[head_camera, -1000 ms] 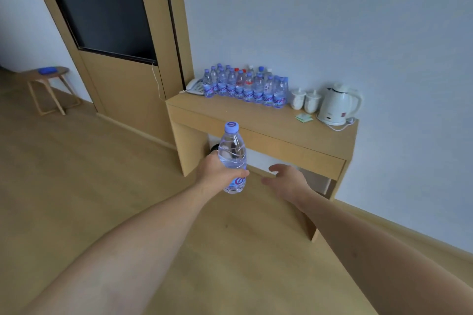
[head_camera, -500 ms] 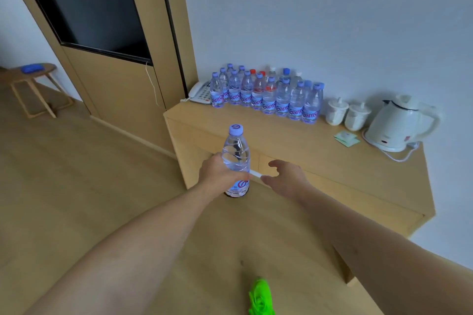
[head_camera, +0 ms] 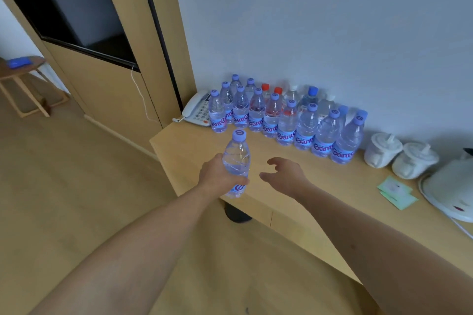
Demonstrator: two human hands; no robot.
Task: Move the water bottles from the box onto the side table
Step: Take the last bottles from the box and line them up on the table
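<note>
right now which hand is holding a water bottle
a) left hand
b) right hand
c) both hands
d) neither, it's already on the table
a: the left hand grips the water bottle upright above the side table, while the right hand hangs beside it holding nothing.

Pale wall (head_camera: pixel 320 20), wooden floor (head_camera: pixel 64 199), stool (head_camera: pixel 23 77)

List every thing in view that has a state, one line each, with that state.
held bottle: upright, capped, in the air over the table's front edge.
left hand: grips the held bottle.
right hand: empty, fingers loosely curled.
bottles on the side table: upright, capped, in rows by the wall.
two white cups: lidded.
telephone: handset on its cradle.
</note>
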